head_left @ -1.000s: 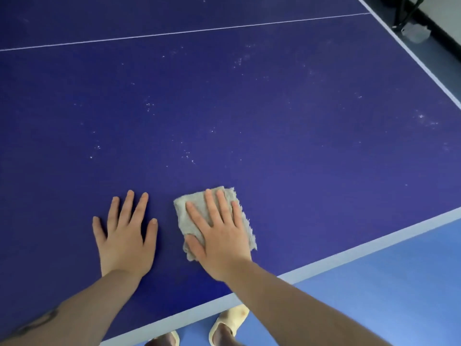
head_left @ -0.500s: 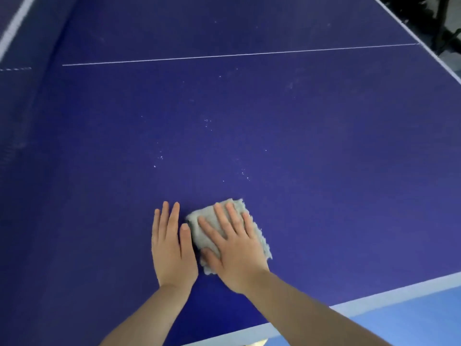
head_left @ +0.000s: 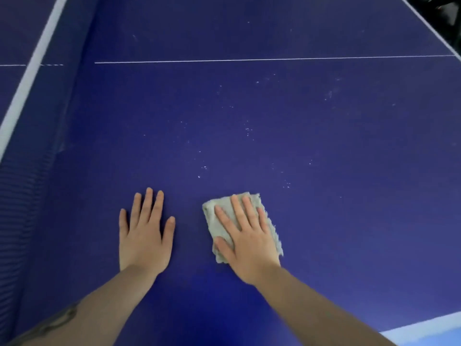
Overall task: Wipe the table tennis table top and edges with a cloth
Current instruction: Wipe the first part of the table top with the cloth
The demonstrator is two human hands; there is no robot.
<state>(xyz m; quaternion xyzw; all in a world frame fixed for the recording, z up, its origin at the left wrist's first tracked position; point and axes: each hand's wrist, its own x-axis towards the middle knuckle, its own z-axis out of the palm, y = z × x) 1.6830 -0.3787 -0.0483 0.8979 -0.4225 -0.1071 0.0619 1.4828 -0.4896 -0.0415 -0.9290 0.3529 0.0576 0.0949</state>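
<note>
Cloth [head_left: 219, 222] lies on speckled blue table [head_left: 324, 151] (net [head_left: 32, 151] leftward).

Your right hand [head_left: 249, 242] lies flat on the cloth [head_left: 267, 216], which rests on the table top [head_left: 324, 158]. Your left hand [head_left: 144, 236] lies flat on the table top just left of the cloth, apart from it. The net [head_left: 32, 151] stands to the left of your left hand. The centre line [head_left: 249, 60] runs across the table well beyond both hands. Specks [head_left: 248, 131] are scattered between your fingertips and that line.
</note>
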